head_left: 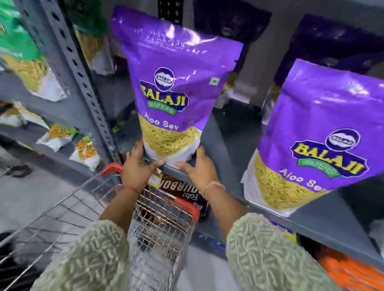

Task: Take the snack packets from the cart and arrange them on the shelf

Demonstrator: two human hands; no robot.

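Note:
A purple Aloo Sev snack packet (pixel 171 88) stands upright at the front edge of the grey shelf (pixel 221 142). My left hand (pixel 138 165) grips its bottom left corner and my right hand (pixel 199 167) grips its bottom right corner. A second purple Aloo Sev packet (pixel 317 136) stands on the same shelf to the right, apart from my hands. Below my arms is the wire cart (pixel 157 227) with red corner trim; what lies in its basket is hidden by my sleeves.
Darker purple packets (pixel 230 20) stand at the back of the shelf. A perforated grey upright (pixel 80 76) splits off the left bay, which holds green and white packets (pixel 26 59). A dark Bourbon carton (pixel 180 190) and orange packs (pixel 352 275) sit on lower levels.

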